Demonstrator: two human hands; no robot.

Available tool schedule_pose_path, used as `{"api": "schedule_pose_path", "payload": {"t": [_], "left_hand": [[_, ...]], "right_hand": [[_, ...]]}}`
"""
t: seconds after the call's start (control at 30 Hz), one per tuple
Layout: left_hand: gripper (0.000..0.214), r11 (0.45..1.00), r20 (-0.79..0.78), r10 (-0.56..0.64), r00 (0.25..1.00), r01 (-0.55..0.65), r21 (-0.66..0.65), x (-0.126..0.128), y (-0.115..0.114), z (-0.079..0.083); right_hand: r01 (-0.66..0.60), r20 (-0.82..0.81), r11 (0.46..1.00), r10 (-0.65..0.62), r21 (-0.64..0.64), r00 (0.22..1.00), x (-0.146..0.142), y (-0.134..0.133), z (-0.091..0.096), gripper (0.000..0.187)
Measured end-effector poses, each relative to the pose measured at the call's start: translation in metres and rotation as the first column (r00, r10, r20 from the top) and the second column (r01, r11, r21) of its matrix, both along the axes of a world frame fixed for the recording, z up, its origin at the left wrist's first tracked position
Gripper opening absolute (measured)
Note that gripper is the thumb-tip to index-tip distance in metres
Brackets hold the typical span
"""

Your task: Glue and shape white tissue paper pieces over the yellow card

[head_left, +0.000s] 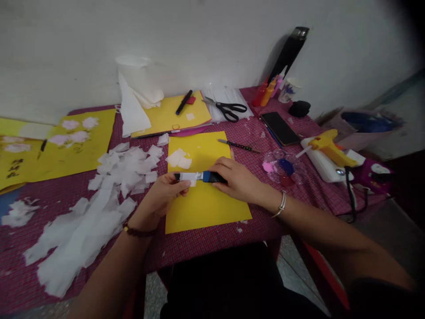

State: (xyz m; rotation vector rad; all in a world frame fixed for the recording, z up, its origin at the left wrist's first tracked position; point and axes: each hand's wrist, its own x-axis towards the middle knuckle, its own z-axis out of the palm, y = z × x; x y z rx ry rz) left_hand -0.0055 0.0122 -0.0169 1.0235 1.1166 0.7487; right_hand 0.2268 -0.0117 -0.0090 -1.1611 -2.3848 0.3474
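Observation:
Both hands meet over a yellow sheet of paper [206, 206] on the table. My right hand [236, 178] is closed around the black and blue end of a stick-shaped item [206, 177], which may be a glue stick. My left hand [169, 191] pinches its white part, near a black tip. A small white paper piece [192, 182] shows by the left thumb; whether it is held too, I cannot tell. Just beyond the left fingers, several white paper squares [179, 158] lie on the yellow sheet.
Torn white tissue pieces [122, 170] are heaped at the left. Scissors [229, 108], a paintbrush [239, 145] and a phone [280, 127] lie farther back. To the right are a paint palette [270, 167] and a yellow glue gun [327, 144]. A wall stands behind the table.

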Motion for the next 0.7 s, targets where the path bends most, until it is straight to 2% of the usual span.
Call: {"api": "schedule_pose_path", "payload": {"t": [0.17,0.3,0.5,0.57,0.63,0.67,0.7], "left_hand": [[0.025,0.997,-0.183,-0.078,0.98,0.076,-0.017,-0.008,0.005,-0.005],[0.022,0.983,-0.228,-0.178,0.957,0.185,0.012,-0.022,0.009,-0.001],[0.022,0.98,-0.275,-0.169,0.947,0.192,0.058,-0.032,0.011,0.01],[0.024,0.982,-0.272,-0.126,0.954,0.158,0.099,-0.027,0.01,0.011],[0.013,0.986,-0.19,-0.017,0.982,0.048,0.161,-0.022,0.011,0.01],[0.015,0.98,-0.123,0.059,0.991,-0.034,0.195,-0.021,0.012,0.01],[0.031,0.966,-0.046,0.141,0.989,-0.127,0.227,-0.021,0.012,0.011]], "right_hand": [[-0.018,0.006,1.0,0.018,-0.006,1.0,0.002,0.001,0.002,0.025],[-0.021,0.016,1.0,0.021,-0.013,1.0,0.008,0.003,0.002,0.024],[0.089,0.042,0.996,-0.089,-0.004,0.995,0.021,0.011,-0.006,0.026],[0.12,0.065,0.993,-0.118,-0.021,0.991,0.022,0.013,-0.008,0.026],[0.177,0.083,0.983,-0.173,-0.042,0.981,0.023,0.016,-0.009,0.026],[0.211,0.089,0.976,-0.206,-0.05,0.974,0.023,0.017,-0.009,0.026],[0.242,0.096,0.968,-0.236,-0.059,0.967,0.024,0.018,-0.009,0.026]]}}
